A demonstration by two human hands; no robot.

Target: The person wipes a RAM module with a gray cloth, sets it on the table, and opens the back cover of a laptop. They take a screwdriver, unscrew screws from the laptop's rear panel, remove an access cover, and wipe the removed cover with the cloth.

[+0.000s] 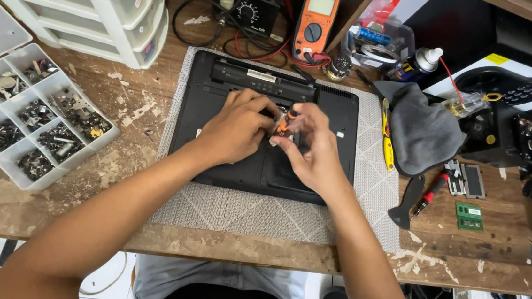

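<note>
- left hand (236,127), centre frame, fingers curled, rests on the black laptop (216,132) lying underside up on the grey mat (241,211).
- right hand (314,147) just beside it, fingertips pinching a small orange-handled screwdriver (285,123) over the laptop's middle.

Bare mat strip (260,216) in front of the laptop (219,100) is open for the forearms. Left side is blocked by the screw tray (11,169) and white drawer unit (99,6). Behind: multimeter (315,22) and cable tangle (249,45). Right: grey cloth (422,128), yellow tool (387,141), red screwdriver (430,194), green memory modules (469,217). Bare wood near the front-right edge (461,263).
</note>
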